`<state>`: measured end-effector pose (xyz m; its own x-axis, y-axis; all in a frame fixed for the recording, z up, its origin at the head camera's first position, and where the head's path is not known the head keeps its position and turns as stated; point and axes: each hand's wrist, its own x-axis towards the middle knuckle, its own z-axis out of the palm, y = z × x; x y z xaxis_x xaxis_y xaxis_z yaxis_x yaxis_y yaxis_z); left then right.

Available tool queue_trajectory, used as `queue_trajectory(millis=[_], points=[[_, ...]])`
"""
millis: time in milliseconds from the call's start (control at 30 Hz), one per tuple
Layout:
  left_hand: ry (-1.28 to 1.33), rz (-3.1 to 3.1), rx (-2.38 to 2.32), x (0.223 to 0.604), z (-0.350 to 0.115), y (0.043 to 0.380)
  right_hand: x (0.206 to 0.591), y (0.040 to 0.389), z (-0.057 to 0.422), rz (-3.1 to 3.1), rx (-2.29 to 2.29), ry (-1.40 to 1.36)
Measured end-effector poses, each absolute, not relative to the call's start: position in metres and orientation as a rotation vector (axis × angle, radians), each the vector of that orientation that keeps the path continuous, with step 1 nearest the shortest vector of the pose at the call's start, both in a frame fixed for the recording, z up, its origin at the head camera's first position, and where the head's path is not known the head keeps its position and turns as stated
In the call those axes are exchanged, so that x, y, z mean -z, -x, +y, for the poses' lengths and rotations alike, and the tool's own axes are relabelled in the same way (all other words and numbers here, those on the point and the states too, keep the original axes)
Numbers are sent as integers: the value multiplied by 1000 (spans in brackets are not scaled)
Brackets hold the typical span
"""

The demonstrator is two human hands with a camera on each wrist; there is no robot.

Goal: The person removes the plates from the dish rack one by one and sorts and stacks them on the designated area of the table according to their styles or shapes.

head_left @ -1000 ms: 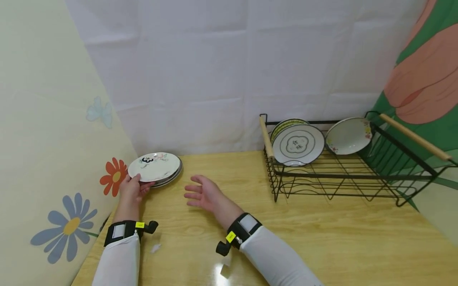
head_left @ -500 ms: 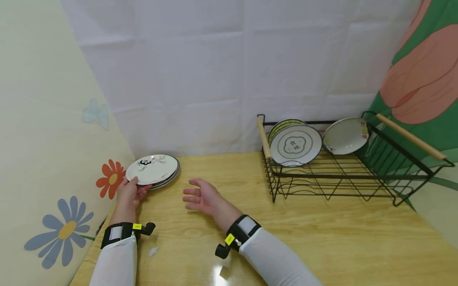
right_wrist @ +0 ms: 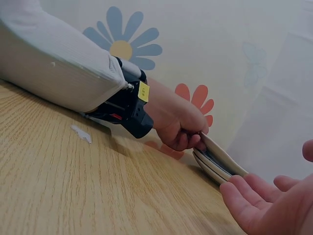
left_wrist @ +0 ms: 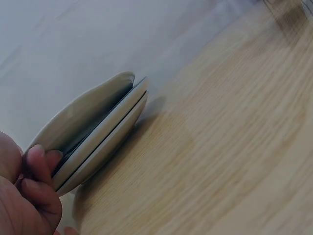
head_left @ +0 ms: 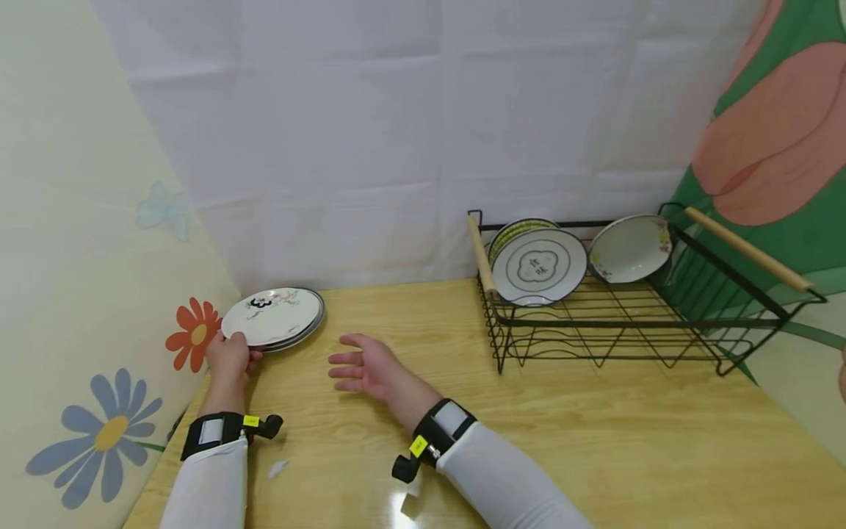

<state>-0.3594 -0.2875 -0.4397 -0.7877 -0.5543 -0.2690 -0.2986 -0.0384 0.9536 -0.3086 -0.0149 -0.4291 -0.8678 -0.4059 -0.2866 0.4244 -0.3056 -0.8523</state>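
At the back left of the table, my left hand [head_left: 228, 358] pinches the near rim of a white plate [head_left: 271, 316] with a floral print. That plate tops a small stack. In the left wrist view, fingertips [left_wrist: 53, 157] reach under its rim, and a wedge-shaped gap parts it from the lower plates [left_wrist: 105, 139]. Their far sides are hidden. My right hand [head_left: 362, 367] hovers to the right of the stack, palm toward it, with fingers spread and holding nothing. In the right wrist view, its fingers overlap the stack's edge [right_wrist: 215, 169], but the head view shows them apart.
A black wire dish rack [head_left: 628, 323] with wooden handles stands at the right. It holds a white plate with a grey emblem [head_left: 538, 268], a green-patterned plate [head_left: 512, 234] behind that, and a flowered dish [head_left: 631, 250]. A white scrap [head_left: 277, 468] lies near the left forearm.
The head view's contents have drifted slightly left together. The top plate has sunk a little closer to the plates below it, still in my left hand. My right hand stays much the same.
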Motion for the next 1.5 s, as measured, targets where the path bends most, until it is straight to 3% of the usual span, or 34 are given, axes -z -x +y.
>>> queue_trajectory(millis=[1133,1500], points=[[-1079,-1936,1975,433,-301,349,434,310,-17,1498,2143,-35],[-967,-1729,2014,392,-282,340,409,311,-7,1602,2122,74]])
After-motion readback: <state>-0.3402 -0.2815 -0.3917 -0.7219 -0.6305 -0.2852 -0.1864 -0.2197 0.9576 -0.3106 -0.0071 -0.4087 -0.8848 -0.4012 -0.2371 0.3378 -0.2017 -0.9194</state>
